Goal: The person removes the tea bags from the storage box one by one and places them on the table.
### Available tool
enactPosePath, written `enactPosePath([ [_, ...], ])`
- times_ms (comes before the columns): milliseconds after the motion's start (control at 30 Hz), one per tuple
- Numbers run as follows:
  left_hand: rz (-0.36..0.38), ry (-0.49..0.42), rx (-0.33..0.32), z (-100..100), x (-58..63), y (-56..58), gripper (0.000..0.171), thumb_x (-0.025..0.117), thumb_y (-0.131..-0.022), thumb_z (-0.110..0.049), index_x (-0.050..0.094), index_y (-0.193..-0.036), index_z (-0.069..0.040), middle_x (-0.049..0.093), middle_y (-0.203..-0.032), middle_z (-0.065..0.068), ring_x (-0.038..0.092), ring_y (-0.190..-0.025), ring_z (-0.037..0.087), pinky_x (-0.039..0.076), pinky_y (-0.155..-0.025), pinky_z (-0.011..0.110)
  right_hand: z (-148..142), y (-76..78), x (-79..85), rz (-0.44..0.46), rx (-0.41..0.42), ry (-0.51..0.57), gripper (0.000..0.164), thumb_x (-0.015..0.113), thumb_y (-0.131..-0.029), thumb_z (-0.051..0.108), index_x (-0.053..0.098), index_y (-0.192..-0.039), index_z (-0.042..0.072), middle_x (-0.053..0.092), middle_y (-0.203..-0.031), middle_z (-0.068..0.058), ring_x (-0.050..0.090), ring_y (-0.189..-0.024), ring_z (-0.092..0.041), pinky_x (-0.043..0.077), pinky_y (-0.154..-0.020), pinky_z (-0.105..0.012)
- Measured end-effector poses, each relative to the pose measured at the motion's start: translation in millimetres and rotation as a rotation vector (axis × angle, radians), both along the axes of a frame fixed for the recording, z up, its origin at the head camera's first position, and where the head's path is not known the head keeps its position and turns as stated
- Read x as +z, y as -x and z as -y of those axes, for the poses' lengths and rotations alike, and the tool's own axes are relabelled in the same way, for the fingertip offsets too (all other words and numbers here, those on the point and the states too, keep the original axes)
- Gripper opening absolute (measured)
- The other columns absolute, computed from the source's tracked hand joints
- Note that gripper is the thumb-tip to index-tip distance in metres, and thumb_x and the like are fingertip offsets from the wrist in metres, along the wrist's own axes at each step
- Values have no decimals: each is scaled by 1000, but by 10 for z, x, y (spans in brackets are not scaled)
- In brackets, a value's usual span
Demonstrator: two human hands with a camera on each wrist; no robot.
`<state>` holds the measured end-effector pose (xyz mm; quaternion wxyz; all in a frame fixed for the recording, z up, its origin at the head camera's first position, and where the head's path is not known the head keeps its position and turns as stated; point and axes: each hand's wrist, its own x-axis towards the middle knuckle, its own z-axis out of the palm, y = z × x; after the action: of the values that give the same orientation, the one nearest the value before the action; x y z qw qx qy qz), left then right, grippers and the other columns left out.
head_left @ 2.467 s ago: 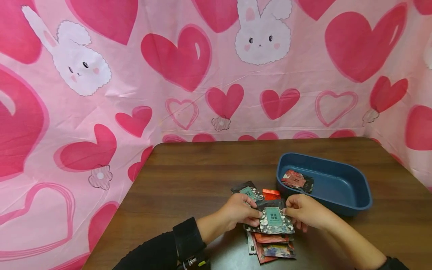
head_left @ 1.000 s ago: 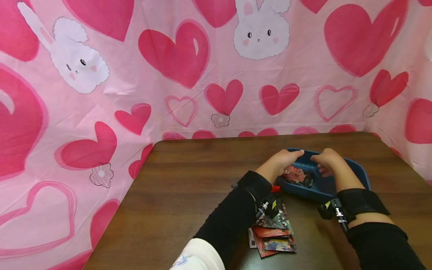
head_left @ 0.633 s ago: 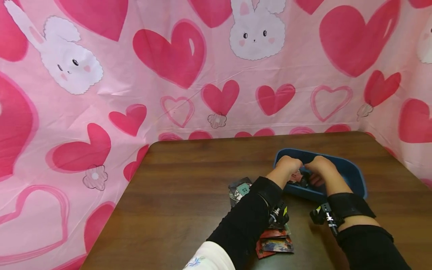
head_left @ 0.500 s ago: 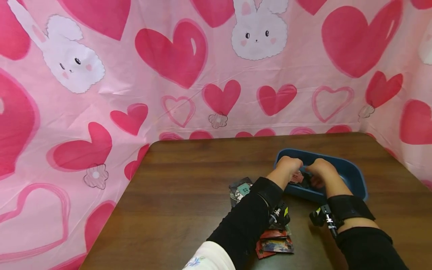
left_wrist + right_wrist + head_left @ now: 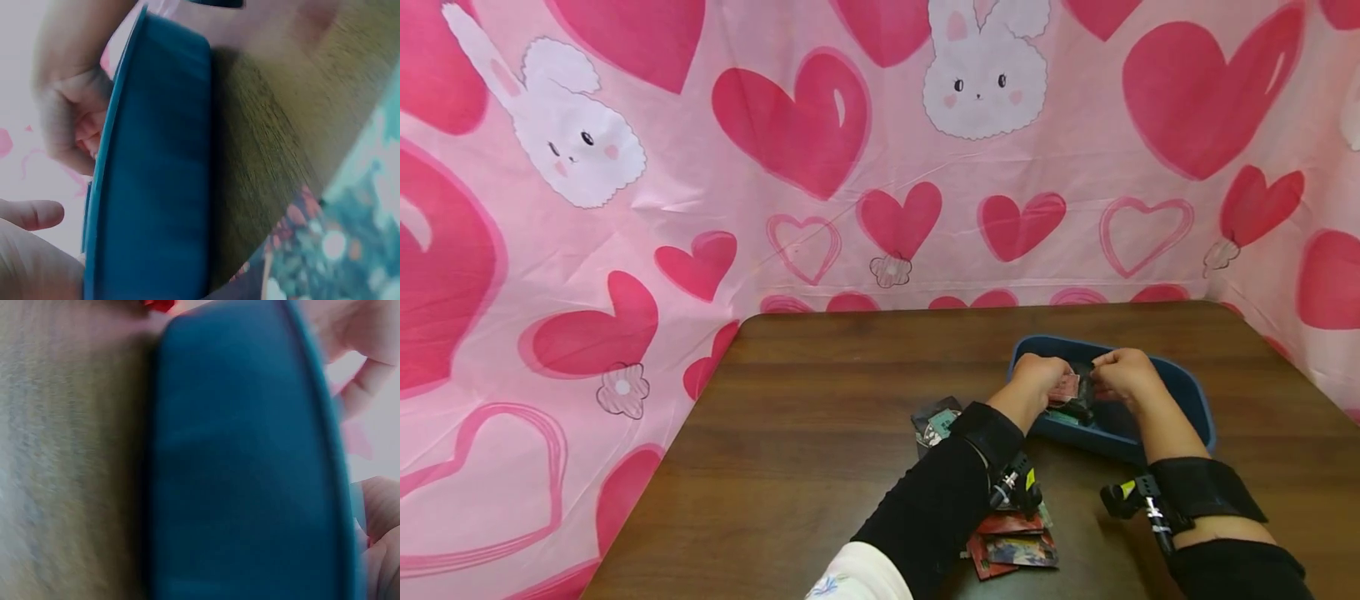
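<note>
In the head view, both hands work inside the blue plastic bin (image 5: pixel 1183 400) at the right of the table. My left hand (image 5: pixel 1036 379) pinches the left side of a dark sachet with a pinkish-red label (image 5: pixel 1064 388). Opposite it, my right hand (image 5: pixel 1127 373) has its fingers curled at the sachet's dark right edge; its fingertips are partly hidden. Beneath lies a sachet with a green label (image 5: pixel 1063 417). Both wrist views show the bin's outer wall (image 5: pixel 156 156) covering most of the sachets; the right wrist view is blurred.
Left of the bin, a dark sachet with a green label (image 5: pixel 942 423) lies on the wooden table (image 5: pixel 820 467). Several red and multicoloured sachets (image 5: pixel 1021 551) overlap near the front, partly under my left forearm. A pink heart-patterned cloth (image 5: pixel 820 250) hangs behind the table.
The green-labelled sachet held over the table pile has gone from there as both hands moved into the bin. The pink-labelled sachet is now raised between the hands, with a green label showing below.
</note>
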<state>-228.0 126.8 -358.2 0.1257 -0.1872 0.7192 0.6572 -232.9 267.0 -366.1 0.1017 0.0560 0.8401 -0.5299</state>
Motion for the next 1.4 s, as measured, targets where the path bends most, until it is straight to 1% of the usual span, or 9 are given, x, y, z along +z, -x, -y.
enactPosePath([
  [200, -238, 328, -62, 149, 74, -95, 12, 74, -82, -13, 68, -77, -5, 59, -77, 0, 52, -70, 15, 49, -55, 26, -100, -164, 213, -96, 82, 93, 31, 46, -99, -1, 39, -122, -21, 54, -85, -3, 58, -68, -10, 59, -67, -27],
  [267, -302, 333, -48, 269, 98, -115, 5, 76, -81, -11, 74, -82, -7, 65, -81, -2, 56, -74, 12, 50, -57, 24, -95, -217, 279, -117, 107, 134, 30, 47, -100, 1, 41, -120, -20, 53, -85, -1, 58, -68, -10, 58, -67, -25],
  [367, -342, 200, -39, 506, 96, -161, 9, 78, -79, -4, 77, -87, -7, 69, -81, 0, 60, -71, 12, 54, -59, 27, -19, -307, 328, -124, 141, 181, 26, 48, -100, 3, 44, -117, -17, 54, -85, 0, 58, -70, -11, 58, -67, -24],
  [467, -317, 76, -66, 806, 51, -243, 8, 76, -79, 2, 75, -81, -6, 68, -72, 3, 60, -59, 17, 58, -59, 34, 146, -412, 309, -113, 179, 212, 28, 50, -100, 3, 43, -119, -17, 56, -86, -1, 59, -71, -12, 58, -68, -25],
  [600, -261, 24, -172, 1208, -63, -390, 5, 74, -82, 2, 74, -83, -3, 69, -74, 6, 62, -56, 17, 60, -65, 39, 393, -585, 205, -104, 213, 220, 34, 54, -97, 1, 41, -122, -19, 61, -85, -3, 60, -70, -13, 58, -66, -29],
  [700, -228, 6, -235, 1440, -167, -539, 5, 74, -82, 3, 72, -87, 2, 70, -78, 9, 63, -57, 14, 60, -63, 35, 554, -720, 108, -90, 238, 193, 33, 57, -95, -1, 43, -120, -18, 63, -84, -5, 60, -68, -17, 59, -65, -32],
  [833, -182, -50, -248, 1647, -276, -756, 7, 74, -81, 7, 69, -86, 5, 69, -75, 9, 61, -54, 11, 58, -55, 27, 708, -860, -9, -52, 309, 179, 28, 58, -92, -4, 46, -113, -16, 63, -82, -9, 60, -67, -22, 60, -63, -37],
  [1100, -121, -57, -268, 1814, -385, -1088, 9, 76, -79, 4, 67, -78, 3, 65, -62, 6, 58, -48, 9, 54, -47, 23, 838, -1040, -137, -84, 431, 81, 16, 66, -86, -2, 55, -96, -8, 61, -74, -8, 56, -60, -22, 58, -54, -36],
  [1400, -118, -19, -269, 1838, -470, -1102, 16, 77, -78, 4, 63, -72, 1, 62, -58, 6, 57, -45, 9, 55, -47, 24, 908, -1036, -185, -130, 447, -31, 15, 71, -83, 2, 59, -91, -2, 58, -70, -5, 54, -57, -21, 54, -49, -34],
])
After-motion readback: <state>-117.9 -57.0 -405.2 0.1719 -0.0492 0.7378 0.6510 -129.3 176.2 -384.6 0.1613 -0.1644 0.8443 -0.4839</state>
